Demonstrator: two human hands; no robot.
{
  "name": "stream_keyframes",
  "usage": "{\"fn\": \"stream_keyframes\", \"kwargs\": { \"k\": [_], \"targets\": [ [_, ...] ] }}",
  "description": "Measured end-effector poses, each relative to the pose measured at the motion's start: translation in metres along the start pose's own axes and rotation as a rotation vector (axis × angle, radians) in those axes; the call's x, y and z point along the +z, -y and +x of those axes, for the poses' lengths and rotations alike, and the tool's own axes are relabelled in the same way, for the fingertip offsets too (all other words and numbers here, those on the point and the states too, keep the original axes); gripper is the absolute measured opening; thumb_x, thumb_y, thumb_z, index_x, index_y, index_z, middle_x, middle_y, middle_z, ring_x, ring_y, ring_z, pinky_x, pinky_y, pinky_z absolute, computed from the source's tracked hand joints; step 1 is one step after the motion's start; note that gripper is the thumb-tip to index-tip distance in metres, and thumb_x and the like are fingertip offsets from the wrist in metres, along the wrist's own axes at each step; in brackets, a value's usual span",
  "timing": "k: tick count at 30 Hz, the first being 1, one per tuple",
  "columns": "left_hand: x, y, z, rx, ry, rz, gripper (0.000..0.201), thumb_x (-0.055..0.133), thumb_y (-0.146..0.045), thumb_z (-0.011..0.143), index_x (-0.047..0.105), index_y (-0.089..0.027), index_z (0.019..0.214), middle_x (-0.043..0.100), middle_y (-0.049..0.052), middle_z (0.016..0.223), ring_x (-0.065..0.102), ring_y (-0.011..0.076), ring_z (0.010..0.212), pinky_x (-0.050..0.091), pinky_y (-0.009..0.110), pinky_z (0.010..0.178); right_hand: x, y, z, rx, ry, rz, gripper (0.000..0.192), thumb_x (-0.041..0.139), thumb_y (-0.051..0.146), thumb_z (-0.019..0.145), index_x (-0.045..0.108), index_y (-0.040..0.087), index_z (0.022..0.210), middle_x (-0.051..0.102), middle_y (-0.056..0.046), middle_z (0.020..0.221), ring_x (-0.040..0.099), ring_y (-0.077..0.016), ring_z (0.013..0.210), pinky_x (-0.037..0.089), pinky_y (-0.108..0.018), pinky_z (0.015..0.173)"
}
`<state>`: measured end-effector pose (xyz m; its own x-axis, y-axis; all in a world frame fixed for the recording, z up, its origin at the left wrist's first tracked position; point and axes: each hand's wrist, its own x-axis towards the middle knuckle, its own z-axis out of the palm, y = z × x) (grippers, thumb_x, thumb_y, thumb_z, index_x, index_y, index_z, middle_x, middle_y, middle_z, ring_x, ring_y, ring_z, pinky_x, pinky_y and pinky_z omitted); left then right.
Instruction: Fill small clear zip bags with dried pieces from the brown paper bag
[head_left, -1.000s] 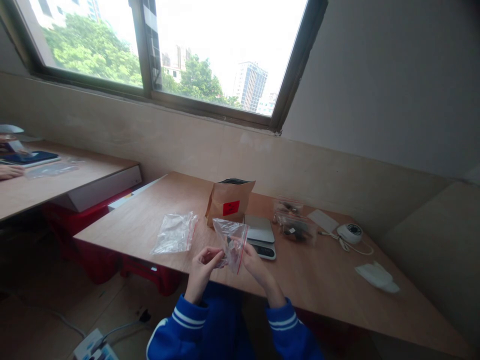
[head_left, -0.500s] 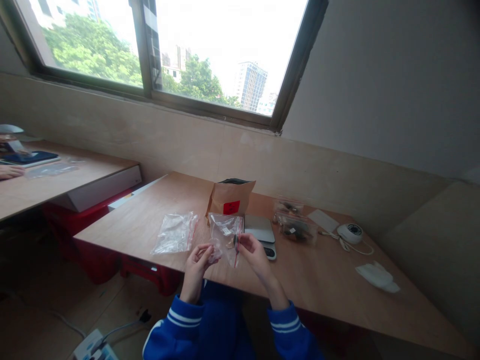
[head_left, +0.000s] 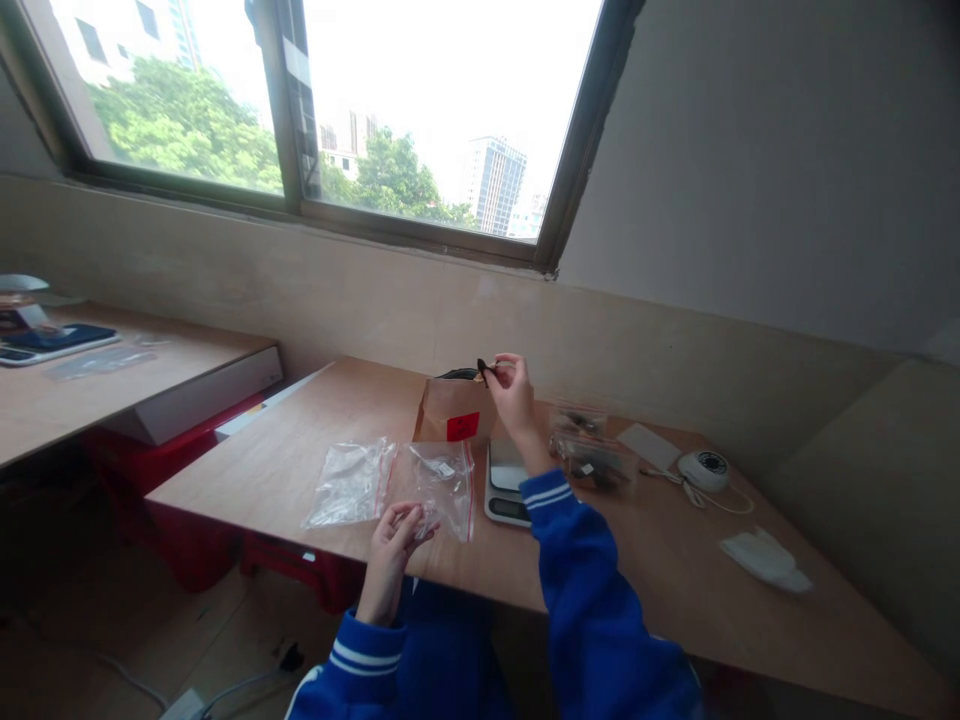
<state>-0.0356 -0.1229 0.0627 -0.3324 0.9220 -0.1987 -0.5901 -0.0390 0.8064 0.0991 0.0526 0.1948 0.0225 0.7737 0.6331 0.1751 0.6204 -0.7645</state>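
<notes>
My left hand [head_left: 395,535] pinches crumpled clear plastic [head_left: 427,522] at the table's front edge. Whether this is a corner of the zip bag [head_left: 452,490] beside it, I cannot tell. That bag lies flat with a red seal strip and a small white label. My right hand [head_left: 514,388] is raised at the mouth of the brown paper bag [head_left: 448,408], which stands open with a red label. Between its fingers is a small dark piece [head_left: 481,368], too small to name. Below my right forearm sits a white digital scale [head_left: 508,510].
More clear zip bags [head_left: 349,482] lie on the left of the table. Filled zip bags [head_left: 600,465] lie right of the scale. Farther right are a white dome camera [head_left: 703,468] with its cable and a crumpled white cloth or tissue [head_left: 765,560]. Another table [head_left: 172,362] stands at left.
My right hand has moved from the zip bag up to the paper bag's mouth with the dark piece. My left hand stays low with the plastic. Another person's hand at far left is gone.
</notes>
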Motion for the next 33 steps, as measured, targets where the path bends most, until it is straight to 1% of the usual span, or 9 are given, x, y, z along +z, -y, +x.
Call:
{"fn": "stream_keyframes", "kwargs": {
  "k": [6,13,17,20,23,26,28,30,33],
  "targets": [
    [-0.001,-0.001,0.001,0.000,-0.017,0.005,0.045,0.086,-0.039,0.050,0.062,-0.014,0.079,0.068,0.004,0.078,0.068,0.0189,0.070,0.055,0.034,0.073,0.018,-0.006,0.013,-0.172,0.151,-0.395,0.020,0.051,0.019,0.089,0.058,0.022,0.107,0.071,-0.006,0.092,0.065,-0.0210,0.088,0.047,-0.035,0.082],
    [-0.002,-0.002,0.000,-0.010,-0.035,-0.006,0.047,0.087,-0.039,0.047,0.060,-0.014,0.077,0.067,0.003,0.078,0.067,0.0187,0.072,0.055,0.033,0.075,0.004,-0.008,0.005,-0.297,0.323,-0.561,0.034,0.036,0.029,0.099,0.068,0.023,0.108,0.068,-0.007,0.107,0.058,-0.0222,0.101,0.038,-0.038,0.094],
    [-0.002,-0.002,0.000,-0.001,-0.037,0.001,0.045,0.085,-0.039,0.049,0.060,-0.014,0.078,0.066,0.003,0.078,0.068,0.0198,0.071,0.054,0.034,0.074,-0.001,-0.010,-0.004,-0.271,0.249,-0.627,0.037,0.036,0.037,0.098,0.064,0.028,0.120,0.056,-0.009,0.119,0.051,-0.0246,0.108,0.034,-0.043,0.097],
    [-0.002,-0.002,-0.001,0.004,-0.026,0.011,0.046,0.085,-0.040,0.049,0.061,-0.014,0.078,0.067,0.003,0.077,0.068,0.0192,0.069,0.054,0.033,0.072,-0.004,-0.005,-0.020,-0.206,0.135,-0.532,0.040,0.036,0.042,0.097,0.056,0.027,0.128,0.048,-0.010,0.126,0.047,-0.0257,0.116,0.032,-0.047,0.101],
    [-0.001,-0.002,0.000,0.016,-0.003,0.015,0.047,0.086,-0.040,0.050,0.060,-0.015,0.080,0.068,0.002,0.077,0.068,0.0183,0.067,0.053,0.031,0.070,-0.011,0.003,-0.057,-0.104,0.050,-0.317,0.041,0.033,0.047,0.096,0.061,0.024,0.115,0.053,-0.009,0.116,0.046,-0.0240,0.118,0.030,-0.045,0.105],
    [0.001,0.004,0.001,0.040,0.045,0.032,0.045,0.084,-0.041,0.054,0.059,-0.016,0.082,0.069,0.003,0.078,0.068,0.0178,0.066,0.051,0.029,0.067,-0.016,0.002,-0.118,0.191,0.054,-0.071,0.044,0.031,0.053,0.095,0.060,0.022,0.108,0.059,-0.010,0.113,0.051,-0.0238,0.114,0.035,-0.042,0.104],
    [0.001,0.010,0.001,0.054,0.082,0.057,0.043,0.083,-0.041,0.057,0.058,-0.016,0.082,0.069,0.003,0.078,0.068,0.0171,0.065,0.049,0.027,0.063,-0.015,-0.005,-0.160,0.436,0.099,0.102,0.048,0.039,0.059,0.090,0.054,0.023,0.118,0.056,-0.011,0.125,0.050,-0.0253,0.120,0.039,-0.041,0.102],
    [0.001,0.017,0.001,0.062,0.126,0.083,0.041,0.081,-0.040,0.061,0.058,-0.016,0.083,0.068,0.003,0.080,0.066,0.0155,0.064,0.046,0.024,0.058,-0.011,-0.014,-0.193,0.591,0.151,0.262,0.062,0.056,0.062,0.080,0.044,0.025,0.127,0.050,-0.013,0.135,0.050,-0.0272,0.123,0.043,-0.042,0.100],
    [0.001,0.022,-0.001,0.089,0.184,0.109,0.035,0.078,-0.038,0.067,0.057,-0.017,0.085,0.067,0.003,0.083,0.063,0.0122,0.064,0.043,0.021,0.055,-0.005,-0.021,-0.211,0.663,0.007,0.373,0.087,0.077,0.056,0.063,0.031,0.026,0.131,0.041,-0.017,0.142,0.054,-0.0293,0.119,0.046,-0.045,0.097]
  ]
}}
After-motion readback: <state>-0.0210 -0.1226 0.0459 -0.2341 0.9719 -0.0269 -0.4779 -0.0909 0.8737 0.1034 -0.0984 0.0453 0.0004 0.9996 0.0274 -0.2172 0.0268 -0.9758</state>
